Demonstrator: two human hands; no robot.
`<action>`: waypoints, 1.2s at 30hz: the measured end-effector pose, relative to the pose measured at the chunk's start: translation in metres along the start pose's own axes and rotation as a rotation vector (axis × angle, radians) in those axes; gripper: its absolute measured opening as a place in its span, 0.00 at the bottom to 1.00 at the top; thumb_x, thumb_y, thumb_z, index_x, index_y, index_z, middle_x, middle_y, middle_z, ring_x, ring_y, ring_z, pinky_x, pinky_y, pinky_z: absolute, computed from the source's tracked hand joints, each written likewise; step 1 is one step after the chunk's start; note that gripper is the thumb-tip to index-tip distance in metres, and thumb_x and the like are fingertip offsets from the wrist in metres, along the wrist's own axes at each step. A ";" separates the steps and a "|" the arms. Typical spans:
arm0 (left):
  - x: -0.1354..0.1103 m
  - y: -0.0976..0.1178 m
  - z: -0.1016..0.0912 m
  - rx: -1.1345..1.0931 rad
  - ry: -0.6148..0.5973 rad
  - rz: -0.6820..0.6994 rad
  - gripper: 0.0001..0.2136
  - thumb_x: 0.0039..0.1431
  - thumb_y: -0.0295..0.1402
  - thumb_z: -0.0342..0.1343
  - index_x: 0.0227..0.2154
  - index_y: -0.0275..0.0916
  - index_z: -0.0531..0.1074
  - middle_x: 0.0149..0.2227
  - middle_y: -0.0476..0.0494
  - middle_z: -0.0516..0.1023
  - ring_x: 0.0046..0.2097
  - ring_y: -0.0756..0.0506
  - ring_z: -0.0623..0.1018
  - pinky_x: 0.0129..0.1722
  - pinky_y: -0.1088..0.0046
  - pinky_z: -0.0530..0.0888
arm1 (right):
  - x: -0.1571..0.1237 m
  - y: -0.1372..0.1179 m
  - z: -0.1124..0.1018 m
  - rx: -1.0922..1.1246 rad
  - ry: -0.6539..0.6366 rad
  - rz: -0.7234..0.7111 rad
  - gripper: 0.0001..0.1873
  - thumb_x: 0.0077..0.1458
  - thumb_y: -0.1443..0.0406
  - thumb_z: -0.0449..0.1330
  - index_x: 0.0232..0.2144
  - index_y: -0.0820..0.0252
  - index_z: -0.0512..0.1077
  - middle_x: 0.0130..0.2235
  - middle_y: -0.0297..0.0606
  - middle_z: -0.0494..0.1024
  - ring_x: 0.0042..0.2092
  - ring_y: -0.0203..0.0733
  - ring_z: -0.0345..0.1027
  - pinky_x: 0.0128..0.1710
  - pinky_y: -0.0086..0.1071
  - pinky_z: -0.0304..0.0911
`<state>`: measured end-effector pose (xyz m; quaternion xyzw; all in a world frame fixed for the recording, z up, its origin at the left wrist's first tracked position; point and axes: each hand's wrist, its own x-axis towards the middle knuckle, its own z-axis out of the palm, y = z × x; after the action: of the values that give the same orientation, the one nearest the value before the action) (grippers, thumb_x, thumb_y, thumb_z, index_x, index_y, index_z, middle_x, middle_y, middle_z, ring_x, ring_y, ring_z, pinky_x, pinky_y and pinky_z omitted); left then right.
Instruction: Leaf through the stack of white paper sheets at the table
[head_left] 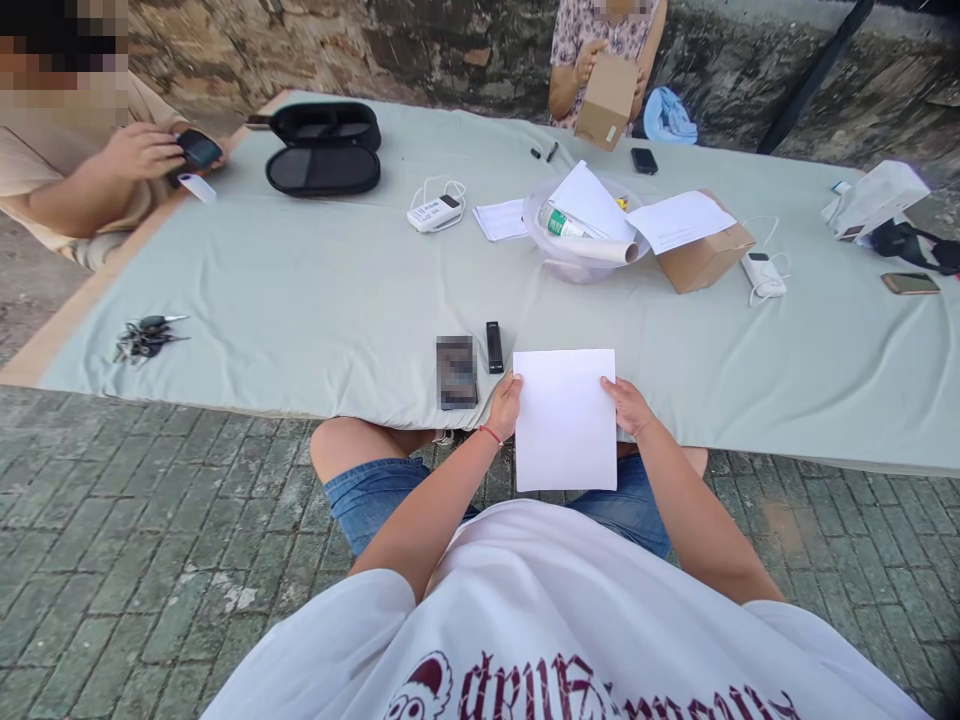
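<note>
A blank white sheet of paper (565, 425) is held up in front of me, over the table's near edge and my lap. My left hand (506, 406) grips its left edge, thumb on the face of the sheet. At the opposite edge, my right hand (628, 406) pinches the paper the same way. The fingers behind the sheet are hidden. Just beyond my left hand lies a small black stapler-like object (494, 347). Beside it is a dark, blurred-out rectangular item (456, 372).
A clear plastic basin (581, 268) holds papers and a roll, next to a cardboard box (705, 258). Also on the tablecloth are keys (146, 338), an open black case (324, 170), white power banks (435, 213) and phones (910, 283). Two people sit at the left and far sides.
</note>
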<state>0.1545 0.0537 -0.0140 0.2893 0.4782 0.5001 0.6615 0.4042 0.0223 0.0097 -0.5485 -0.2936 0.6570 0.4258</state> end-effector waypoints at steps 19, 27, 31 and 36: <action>-0.004 0.012 -0.013 -0.116 0.223 -0.334 0.04 0.54 0.30 0.60 0.29 0.37 0.69 0.28 0.45 0.75 0.30 0.49 0.74 0.36 0.70 0.73 | 0.013 -0.017 0.018 -0.264 -0.009 0.029 0.19 0.55 0.52 0.62 0.40 0.61 0.77 0.41 0.44 0.83 0.40 0.48 0.77 0.39 0.36 0.71; -0.014 0.011 -0.015 -0.151 0.174 -0.259 0.03 0.59 0.30 0.54 0.30 0.37 0.69 0.30 0.45 0.75 0.33 0.49 0.75 0.38 0.70 0.73 | 0.019 -0.029 0.025 -0.340 -0.028 0.058 0.17 0.55 0.53 0.63 0.37 0.61 0.78 0.39 0.43 0.83 0.37 0.47 0.77 0.37 0.36 0.71; -0.010 0.014 -0.016 -0.086 0.250 -0.301 0.04 0.57 0.27 0.55 0.27 0.38 0.68 0.27 0.46 0.73 0.31 0.49 0.75 0.37 0.71 0.72 | 0.027 -0.027 0.027 -0.346 -0.030 0.099 0.14 0.54 0.56 0.63 0.36 0.61 0.77 0.37 0.43 0.83 0.35 0.46 0.77 0.36 0.36 0.71; -0.002 0.016 -0.018 -0.071 0.316 -0.334 0.04 0.57 0.23 0.53 0.28 0.36 0.70 0.27 0.44 0.74 0.33 0.47 0.77 0.39 0.66 0.74 | 0.039 -0.028 0.030 -0.338 -0.023 0.147 0.13 0.52 0.57 0.65 0.34 0.61 0.76 0.36 0.43 0.83 0.34 0.48 0.77 0.33 0.37 0.72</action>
<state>0.1317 0.0551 -0.0059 0.1005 0.5992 0.4394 0.6617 0.3800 0.0721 0.0224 -0.6247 -0.3638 0.6339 0.2749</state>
